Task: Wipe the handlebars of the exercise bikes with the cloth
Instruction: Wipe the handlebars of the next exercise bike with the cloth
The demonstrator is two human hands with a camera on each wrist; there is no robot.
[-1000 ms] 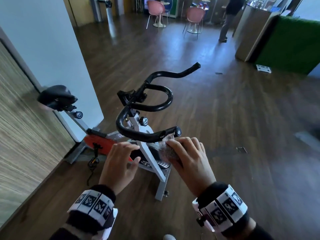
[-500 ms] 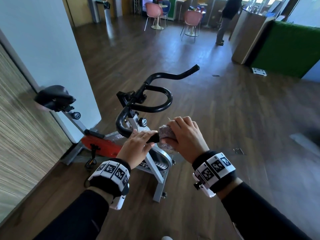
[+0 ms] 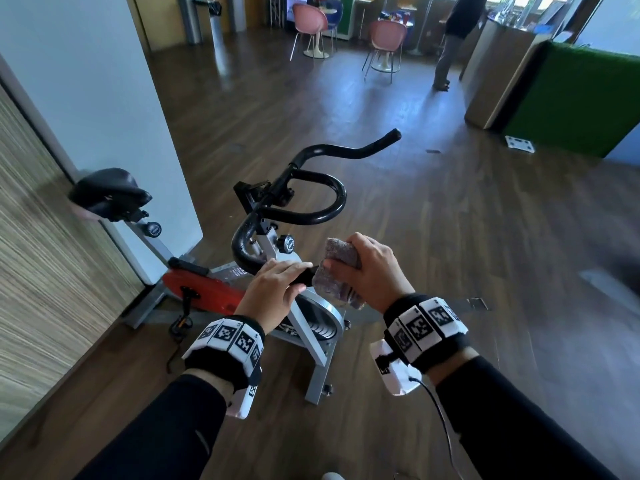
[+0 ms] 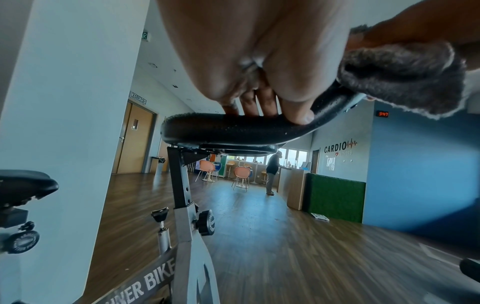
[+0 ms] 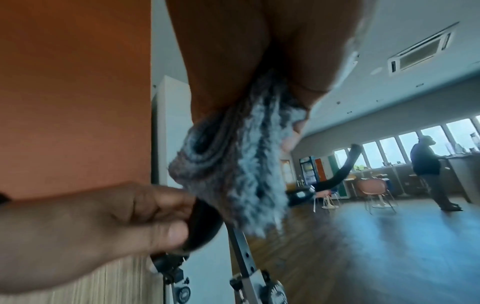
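A black handlebar (image 3: 313, 216) tops a grey and red exercise bike (image 3: 207, 289) in front of me. My left hand (image 3: 277, 282) grips the near end of the bar, fingers curled over it and thumb under; the left wrist view shows the fingers (image 4: 259, 102) wrapped on the black bar (image 4: 233, 129). My right hand (image 3: 367, 268) holds a folded grey fluffy cloth (image 3: 336, 268) wrapped round the bar's near tip, right beside the left hand. In the right wrist view the cloth (image 5: 244, 170) hangs from my palm against the bar (image 5: 205, 224).
The bike's black saddle (image 3: 107, 195) is at the left near a white wall (image 3: 86, 81) and a wood-panel wall (image 3: 34, 254). A person (image 3: 457, 36) stands far back by a counter (image 3: 498, 64), with pink chairs (image 3: 384, 39) and a green panel (image 3: 581, 98).
My left hand rose from below the bar and took hold of its near end. My right hand with the cloth came up over the bar's tip and wrapped round it.
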